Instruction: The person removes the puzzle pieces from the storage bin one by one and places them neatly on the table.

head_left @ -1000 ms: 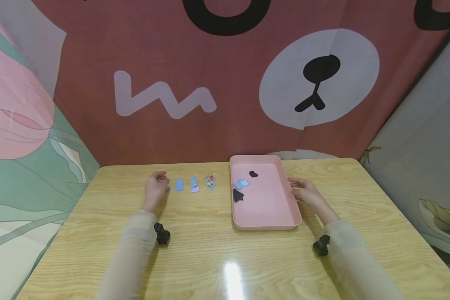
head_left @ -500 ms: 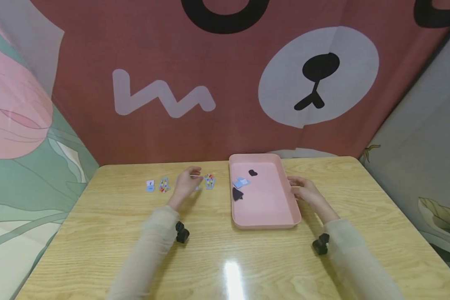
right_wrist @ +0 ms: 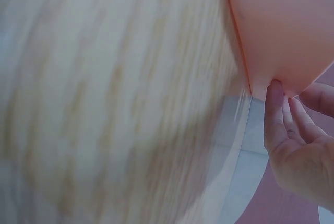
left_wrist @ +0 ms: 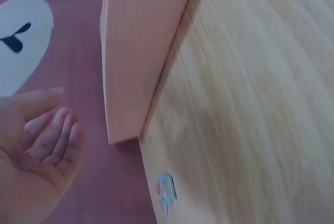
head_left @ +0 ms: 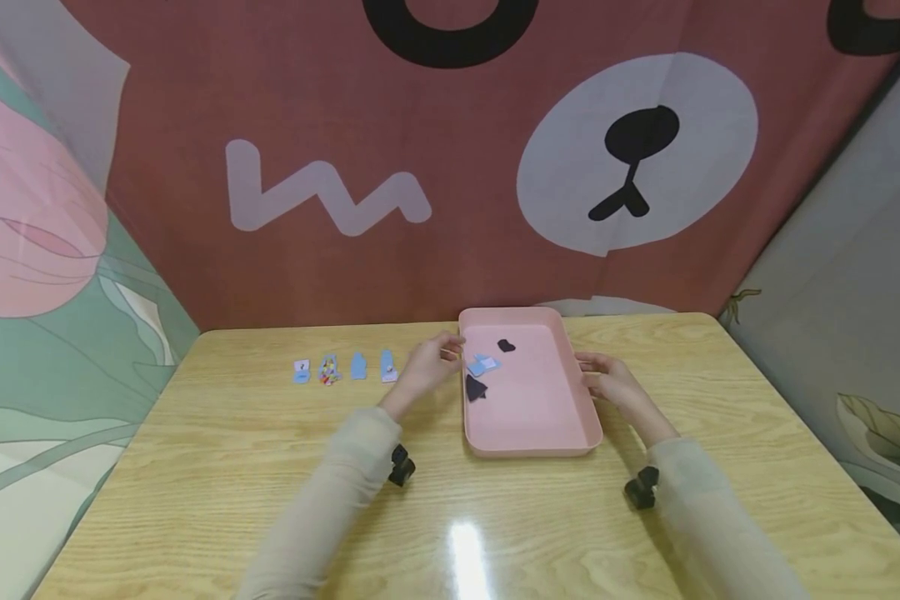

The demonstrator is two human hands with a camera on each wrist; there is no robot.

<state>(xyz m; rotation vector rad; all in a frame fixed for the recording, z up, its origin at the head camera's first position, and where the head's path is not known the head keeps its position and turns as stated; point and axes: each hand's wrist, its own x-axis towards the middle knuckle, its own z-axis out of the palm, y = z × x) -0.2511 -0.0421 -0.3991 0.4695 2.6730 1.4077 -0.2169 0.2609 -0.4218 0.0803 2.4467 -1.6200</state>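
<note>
My left hand (head_left: 431, 365) hovers by the left rim of a pink tray (head_left: 532, 408), with its fingers relaxed and nothing visible in them; in the left wrist view the hand (left_wrist: 42, 156) is apart from the tray wall. My right hand (head_left: 611, 383) touches the tray's right outer wall with fairly straight fingers (right_wrist: 274, 104). Small blue cut-out pieces lie in a row left of the tray: a blue-and-white one (head_left: 302, 372), a multicoloured one (head_left: 328, 370), a plain blue one (head_left: 358, 367) and one with white (head_left: 388, 367). Another colourful piece (left_wrist: 165, 188) is hidden behind my left hand in the head view.
Inside the tray, blue-and-white pieces (head_left: 483, 365) and dark pieces (head_left: 476, 388) lie along the left side, with a black piece (head_left: 506, 345) further back. The wooden table (head_left: 232, 467) ends at a printed cloth (head_left: 465, 275).
My left hand has travelled right along the row of pieces to the tray's left rim, uncovering the left pieces. My right hand and the tray have stayed in place.
</note>
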